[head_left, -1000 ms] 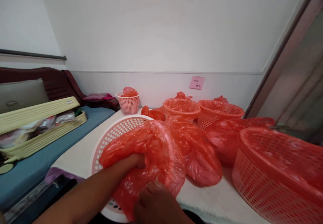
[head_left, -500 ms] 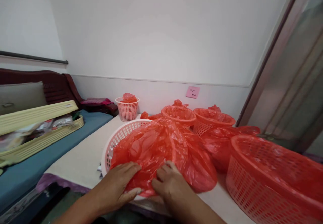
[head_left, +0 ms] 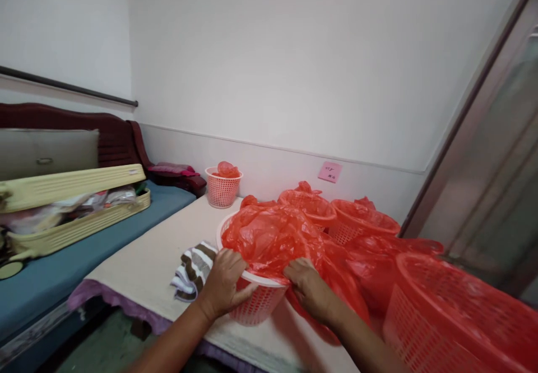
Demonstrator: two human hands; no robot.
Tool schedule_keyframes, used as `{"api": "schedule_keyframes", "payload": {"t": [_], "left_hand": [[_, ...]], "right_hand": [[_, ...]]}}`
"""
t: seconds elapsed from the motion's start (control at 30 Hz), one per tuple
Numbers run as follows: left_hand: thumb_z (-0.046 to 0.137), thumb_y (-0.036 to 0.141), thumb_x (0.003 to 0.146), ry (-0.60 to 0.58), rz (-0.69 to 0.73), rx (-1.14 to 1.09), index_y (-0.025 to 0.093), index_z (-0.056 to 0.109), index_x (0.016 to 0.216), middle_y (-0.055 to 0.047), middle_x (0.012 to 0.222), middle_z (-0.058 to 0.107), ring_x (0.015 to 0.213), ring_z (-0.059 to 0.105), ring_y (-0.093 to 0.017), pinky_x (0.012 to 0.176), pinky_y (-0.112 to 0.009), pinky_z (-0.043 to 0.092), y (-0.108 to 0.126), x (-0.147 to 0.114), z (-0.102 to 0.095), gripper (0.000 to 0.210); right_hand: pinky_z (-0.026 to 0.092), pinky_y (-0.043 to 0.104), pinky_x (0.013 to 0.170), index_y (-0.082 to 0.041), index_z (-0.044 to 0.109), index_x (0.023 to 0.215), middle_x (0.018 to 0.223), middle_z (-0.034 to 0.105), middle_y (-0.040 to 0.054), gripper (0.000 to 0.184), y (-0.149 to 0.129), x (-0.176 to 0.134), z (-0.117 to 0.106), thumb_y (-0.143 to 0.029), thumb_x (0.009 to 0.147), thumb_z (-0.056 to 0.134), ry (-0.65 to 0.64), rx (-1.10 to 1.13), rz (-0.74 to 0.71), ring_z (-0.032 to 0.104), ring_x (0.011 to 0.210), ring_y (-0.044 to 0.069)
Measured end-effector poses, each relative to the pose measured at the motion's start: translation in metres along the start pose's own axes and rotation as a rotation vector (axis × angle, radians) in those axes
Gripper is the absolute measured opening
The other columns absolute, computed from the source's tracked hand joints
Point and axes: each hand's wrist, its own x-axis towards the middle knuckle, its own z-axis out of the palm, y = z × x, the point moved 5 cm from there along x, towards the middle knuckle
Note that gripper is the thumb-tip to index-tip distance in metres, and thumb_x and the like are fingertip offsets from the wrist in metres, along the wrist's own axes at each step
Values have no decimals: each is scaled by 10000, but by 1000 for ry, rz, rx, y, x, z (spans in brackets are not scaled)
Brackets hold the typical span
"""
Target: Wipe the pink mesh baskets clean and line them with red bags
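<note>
A pale plastic basket [head_left: 256,305] with perforated sides is at the table's front, tilted slightly. A red plastic bag [head_left: 269,233] bunches up inside it and spreads over its right side. My left hand [head_left: 227,280] is closed on the basket's front left rim, fingers over the edge and thumb along the outer wall. At the front right of the rim, my right hand [head_left: 309,286] is closed in a pinch on the red bag; whether it grips the rim too cannot be made out. A striped cloth [head_left: 194,269] lies left of the basket.
A small basket [head_left: 222,190] holding red plastic stands near the wall. Behind and to the right are red-bag-lined baskets [head_left: 309,207], [head_left: 363,219] and a large one [head_left: 445,317]. A bed [head_left: 168,205] with an open yellow suitcase [head_left: 75,188] is left.
The basket has tipped away from me, so its front outer wall now shows. The striped cloth has come into fuller view. My left hand has closed on the rim.
</note>
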Motion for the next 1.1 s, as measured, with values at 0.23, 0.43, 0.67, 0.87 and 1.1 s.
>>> {"api": "schedule_keyframes", "payload": {"t": [0.23, 0.43, 0.67, 0.87, 1.1], "left_hand": [[565, 426, 835, 94, -1, -22, 186, 570, 796, -42, 756, 560, 749, 466, -218, 750, -415, 388, -1, 3, 4, 244], [589, 396, 803, 181, -3, -15, 178, 548, 771, -57, 739, 556, 745, 470, -225, 760, -430, 393, 4, 2, 3, 224], [545, 363, 834, 275, 49, -12, 200, 549, 821, -47, 732, 597, 723, 518, -225, 748, -408, 396, 1, -3, 5, 164], [544, 414, 855, 311, 107, 54, 198, 534, 863, -21, 687, 585, 660, 530, -190, 791, -426, 423, -3, -11, 13, 217], [349, 487, 939, 457, -35, 36, 246, 540, 807, 12, 640, 549, 588, 507, -182, 798, -451, 418, -5, -16, 24, 334]], "right_hand": [[337, 338, 749, -183, 490, 738, 790, 566, 3, 216, 5, 2, 5, -134, 936, 418, 30, 45, -31, 485, 762, 167], [362, 361, 760, -200, 433, 760, 815, 543, 0, 236, 5, -6, 12, -237, 986, 374, 81, 133, -39, 484, 767, 173], [394, 342, 681, -228, 440, 751, 735, 536, 8, 231, 3, -7, 11, -266, 967, 368, 318, 68, -160, 489, 680, 182], [393, 328, 685, -218, 465, 741, 676, 524, 4, 233, 2, -8, 9, -157, 932, 345, 440, -37, -202, 472, 641, 168], [375, 327, 683, -219, 520, 650, 545, 482, -20, 405, 16, -6, 33, -208, 999, 318, 707, -105, -246, 421, 579, 146]]}}
